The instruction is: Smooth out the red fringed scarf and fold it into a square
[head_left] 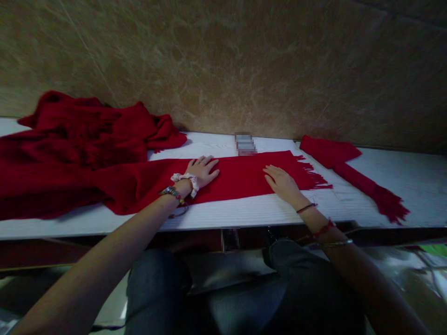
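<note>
A red fringed scarf [240,177] lies spread along the white tabletop, its fringe pointing right and its left part running into a rumpled heap. My left hand [201,172] rests palm down on the scarf with fingers spread, a light scrunchie and beaded bracelets at the wrist. Farther right, my right hand [282,182] lies on the same cloth near the fringed end, fingers stretched out and close together. Neither hand grips the fabric.
Crumpled red cloth [87,130] is piled at the left. A narrow folded red scarf [349,172] with a fringe lies at the right. Behind the white table [209,218] rises a brown marbled wall [223,70]. A small blurred item [245,143] sits near the wall.
</note>
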Tool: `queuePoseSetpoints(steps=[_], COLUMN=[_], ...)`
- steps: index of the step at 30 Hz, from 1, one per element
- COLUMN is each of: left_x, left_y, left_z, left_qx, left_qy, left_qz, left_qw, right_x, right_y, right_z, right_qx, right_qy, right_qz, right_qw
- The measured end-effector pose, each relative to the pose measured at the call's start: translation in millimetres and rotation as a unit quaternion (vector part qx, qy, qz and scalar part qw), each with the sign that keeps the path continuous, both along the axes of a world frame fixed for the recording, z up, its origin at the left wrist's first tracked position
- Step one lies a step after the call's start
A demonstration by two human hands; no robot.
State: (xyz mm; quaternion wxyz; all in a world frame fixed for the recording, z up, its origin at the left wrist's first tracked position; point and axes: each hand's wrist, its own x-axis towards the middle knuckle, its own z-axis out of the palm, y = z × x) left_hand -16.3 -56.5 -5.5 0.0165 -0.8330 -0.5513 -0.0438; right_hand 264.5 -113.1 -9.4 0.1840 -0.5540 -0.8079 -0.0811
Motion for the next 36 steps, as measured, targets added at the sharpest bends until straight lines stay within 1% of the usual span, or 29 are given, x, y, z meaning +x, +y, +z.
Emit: queuePoseSetpoints(steps=[8, 12, 15, 17, 18, 19, 21, 23, 25, 27, 30, 31, 33, 35, 36], left_x=[1.6, 1.0, -0.2, -0.8, -0.8, -0.7, -0.3, 0.2, 0.4, 0.4, 0.5, 0.7, 1.2, 1.7, 1.8], left_y=[0.3, 0.9, 1.5, 1.8, 1.9, 1.8, 1.5, 1.3, 1.4, 1.7, 1.7, 1.4, 0.5, -0.3, -0.5], left_z=[-0.7, -1.4, -1.5, -1.0, -0.6, -0.3, 0.4, 0.7, 0.8, 0.9, 2.0, 2.7, 4.4, 5.8, 6.2], left_qx=[-0.002, -0.001, -0.004, -0.005, -0.007, -0.010, -0.020, -0.028, -0.032, -0.033, -0.034, -0.036, -0.042, -0.049, -0.051], left_qy=[0.002, -0.001, 0.000, 0.002, 0.006, 0.011, 0.023, 0.031, 0.033, 0.035, 0.040, 0.041, 0.041, 0.039, 0.038], left_qz=[0.003, 0.002, -0.005, -0.017, -0.025, -0.030, -0.034, -0.029, -0.027, -0.030, -0.026, -0.024, -0.021, -0.021, -0.022], left_qw=[1.000, 1.000, 1.000, 1.000, 1.000, 0.999, 0.999, 0.999, 0.999, 0.998, 0.998, 0.998, 0.998, 0.998, 0.998], right_x=[4.2, 1.1, -8.0, -11.5, -10.6, -7.6, 4.1, 18.1, 24.8, 17.0, -18.5, -31.9, -52.1, -56.1, -51.0], right_y=[-0.6, -4.8, -10.1, -13.1, -14.3, -15.0, -15.7, -15.3, -13.5, -10.4, -4.0, -1.7, 2.3, 5.7, 7.1], right_z=[-2.7, 3.2, 9.8, 11.8, 11.9, 11.7, 11.5, 14.5, 22.1, 32.3, 41.5, 41.0, 34.6, 24.2, 19.1], right_qx=[-0.004, 0.007, 0.019, -0.015, -0.039, -0.060, -0.090, -0.109, -0.120, -0.112, -0.088, -0.092, -0.103, -0.116, -0.119], right_qy=[0.011, 0.010, -0.023, -0.069, -0.091, -0.108, -0.124, -0.119, -0.095, -0.063, -0.038, -0.043, -0.074, -0.101, -0.110], right_qz=[0.005, 0.003, 0.042, 0.078, 0.084, 0.080, 0.045, -0.003, -0.036, -0.031, 0.027, 0.050, 0.086, 0.093, 0.086], right_qw=[1.000, 1.000, 0.999, 0.994, 0.992, 0.989, 0.987, 0.987, 0.988, 0.991, 0.995, 0.994, 0.988, 0.984, 0.983])
